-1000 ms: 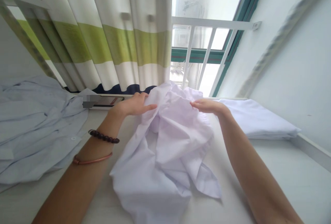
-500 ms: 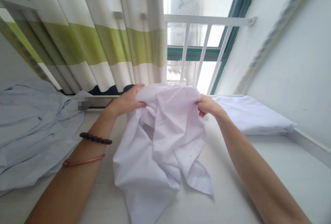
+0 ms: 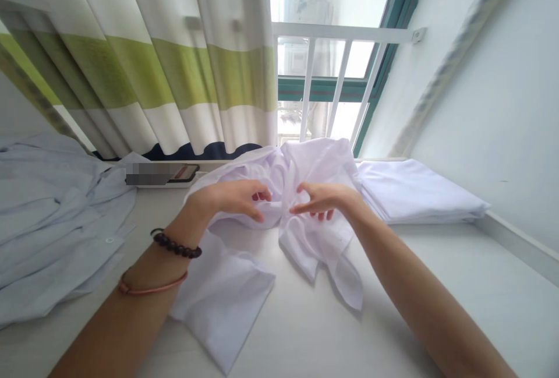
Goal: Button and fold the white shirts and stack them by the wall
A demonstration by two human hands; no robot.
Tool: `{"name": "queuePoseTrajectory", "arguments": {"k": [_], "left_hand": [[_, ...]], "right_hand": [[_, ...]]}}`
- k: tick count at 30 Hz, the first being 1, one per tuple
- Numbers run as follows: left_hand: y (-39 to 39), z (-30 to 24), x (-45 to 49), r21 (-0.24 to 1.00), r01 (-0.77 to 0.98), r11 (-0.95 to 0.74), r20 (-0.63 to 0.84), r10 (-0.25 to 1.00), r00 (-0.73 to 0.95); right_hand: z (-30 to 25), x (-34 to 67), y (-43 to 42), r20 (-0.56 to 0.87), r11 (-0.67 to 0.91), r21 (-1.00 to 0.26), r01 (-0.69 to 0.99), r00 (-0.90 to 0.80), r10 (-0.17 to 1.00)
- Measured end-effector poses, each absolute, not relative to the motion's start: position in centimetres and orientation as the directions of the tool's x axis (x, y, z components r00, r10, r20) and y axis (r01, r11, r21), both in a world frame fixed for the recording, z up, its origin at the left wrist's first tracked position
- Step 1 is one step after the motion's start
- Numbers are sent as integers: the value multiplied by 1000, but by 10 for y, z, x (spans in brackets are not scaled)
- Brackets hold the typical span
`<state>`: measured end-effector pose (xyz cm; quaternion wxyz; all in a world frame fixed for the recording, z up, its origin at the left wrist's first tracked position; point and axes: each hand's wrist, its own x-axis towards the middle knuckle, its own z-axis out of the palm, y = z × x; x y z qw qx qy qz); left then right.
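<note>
White shirt: thin, soft cloth, all crumpled up. The middle is bunched tight & lifted a bit, pinched btw. the left hand & the right hand. One big flat flap lies on the white table at the bottom left. Two pointy bits hang down on the right & rest on the table. The top puffs up by the window side.

the left forearm and right forearm reach forward and angle in toward each other. the left hand is palm down, its fingers curled inward in a grip. the right hand sits just beside it, thumb stretched toward the left, fingers hooked under.
</note>
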<state>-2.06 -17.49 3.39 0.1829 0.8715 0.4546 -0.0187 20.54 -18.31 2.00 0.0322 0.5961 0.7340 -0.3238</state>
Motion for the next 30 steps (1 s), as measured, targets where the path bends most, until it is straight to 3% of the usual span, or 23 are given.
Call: {"name": "queuePoseTrajectory", "arguments": {"k": [6, 9, 13, 17, 19, 23, 27, 30], "left_hand": [[-152, -5, -17, 274, 768, -580, -253, 726, 639], [-144, 5, -49, 188, 852, -489, -402, 753, 521], [-148, 36, -86, 169, 931, -324, -393, 844, 365], [-166, 59, -72, 251, 885, -393, -214, 869, 447], [-175, 60, -51, 294, 814, -501, -214, 795, 567], [-183, 39, -13, 332, 756, -564, -406, 638, 654], [-177, 6, 1, 154, 796, -586, -301, 740, 602], [-169, -7, 1, 71, 851, -520, -260, 814, 519]], "right_hand": [[-2, 214, -163, -539, 134, -264, 955, -261, 801], [22, 254, -164, -525, 86, -230, 969, -198, 828], [55, 305, -178, -247, -63, -243, 968, 2, 969], [65, 301, -191, 7, 26, -173, 984, -26, 1000], [64, 281, -193, -23, 136, -191, 972, -143, 989], [50, 242, -187, -242, 234, -238, 943, -291, 926], [25, 223, -176, -427, 232, -175, 957, -286, 858], [12, 216, -171, -490, 214, -97, 972, -234, 840]]}}
